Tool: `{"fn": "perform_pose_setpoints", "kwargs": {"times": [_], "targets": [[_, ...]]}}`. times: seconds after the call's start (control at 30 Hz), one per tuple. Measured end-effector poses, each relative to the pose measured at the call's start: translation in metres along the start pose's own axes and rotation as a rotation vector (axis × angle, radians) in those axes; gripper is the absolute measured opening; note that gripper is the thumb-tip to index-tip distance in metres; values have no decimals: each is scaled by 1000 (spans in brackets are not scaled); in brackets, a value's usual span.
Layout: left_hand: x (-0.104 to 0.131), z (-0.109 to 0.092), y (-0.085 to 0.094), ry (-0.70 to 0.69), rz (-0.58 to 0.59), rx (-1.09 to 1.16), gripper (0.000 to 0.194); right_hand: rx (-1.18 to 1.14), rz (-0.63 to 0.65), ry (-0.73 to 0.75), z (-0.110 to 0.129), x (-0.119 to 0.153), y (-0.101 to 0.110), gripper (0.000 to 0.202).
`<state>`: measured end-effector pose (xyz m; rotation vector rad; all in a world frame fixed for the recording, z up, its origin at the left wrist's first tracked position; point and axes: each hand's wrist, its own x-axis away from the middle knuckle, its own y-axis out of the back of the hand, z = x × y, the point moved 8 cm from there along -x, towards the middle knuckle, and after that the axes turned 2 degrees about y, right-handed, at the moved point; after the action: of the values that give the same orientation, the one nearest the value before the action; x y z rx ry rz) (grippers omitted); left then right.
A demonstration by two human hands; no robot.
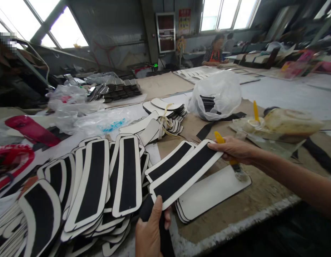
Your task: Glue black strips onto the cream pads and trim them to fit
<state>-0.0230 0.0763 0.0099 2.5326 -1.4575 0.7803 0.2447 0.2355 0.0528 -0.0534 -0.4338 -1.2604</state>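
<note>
A curved white panel with a black strip along its middle (184,175) is held slantwise between my two hands. My left hand (149,228) pinches its near end, thumb on top; black strip material (168,237) hangs at that hand. With my right hand (235,148) I grip the panel's far end and a yellow-handled brush (219,137), whose bristles point down. Under the brush lies a small stack of plain white panels (208,194). Another black-centred panel (169,162) rests just behind the held one. To the left, many similar panels (92,182) overlap in fanned piles.
A cloudy plastic bag (219,92) with dark pieces stands mid-table. To the right is a glue-stained container (288,123) beside a yellow-handled tool (256,110). Tied white panels (167,107) lie at centre. A person (215,53) sits at the far side. The worn table edge (243,223) runs nearest me.
</note>
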Motion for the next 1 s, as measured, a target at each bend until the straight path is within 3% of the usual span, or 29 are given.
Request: {"fn": "perform_pose_setpoints", "kwargs": {"times": [0.17,0.23,0.33,0.47,0.6,0.73,0.87,1.0], "targets": [[-14,-5,4,17,-135,109,35,734,-173,255,38,-52,1,49],[-14,1,11,-10,-179,47,38,841,-219,285,40,-56,4,47],[-5,18,21,-4,-219,-85,45,858,-248,287,39,-35,13,43],[8,38,16,51,-150,-289,48,612,-317,356,43,22,27,49],[8,32,-5,-45,-6,-562,45,413,-395,324,30,68,27,57],[7,30,-20,-102,78,-686,38,99,-356,254,-3,88,-2,56],[15,39,-18,-65,88,-580,32,-184,-258,227,-31,94,-41,46],[22,47,-14,-44,110,-495,33,-267,-220,156,-53,94,-67,36]]}}
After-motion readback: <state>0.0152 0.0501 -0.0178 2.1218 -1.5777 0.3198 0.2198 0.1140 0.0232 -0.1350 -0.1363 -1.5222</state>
